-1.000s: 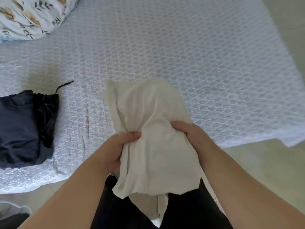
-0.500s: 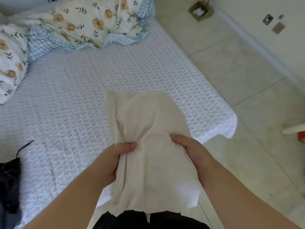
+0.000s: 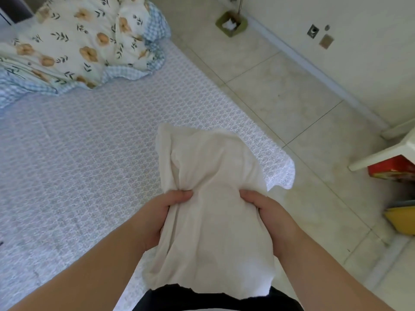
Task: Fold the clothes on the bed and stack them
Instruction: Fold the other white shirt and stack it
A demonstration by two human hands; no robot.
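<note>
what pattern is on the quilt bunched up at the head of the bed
Orange flowers and dark leaf sprigs on cream, with a blue-checked border, on the quilt in the head view.

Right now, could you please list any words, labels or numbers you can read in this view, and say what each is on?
No text can be read.
Red box under the white furniture at the right edge: printed pattern, too blurred to read.
White garment held in both hands: no visible label or print.

A floral quilt (image 3: 85,43) lies bunched far up-left of the grip; a green bin (image 3: 231,23) (white scraps inside) far above; a red box (image 3: 391,170) to the right.
</note>
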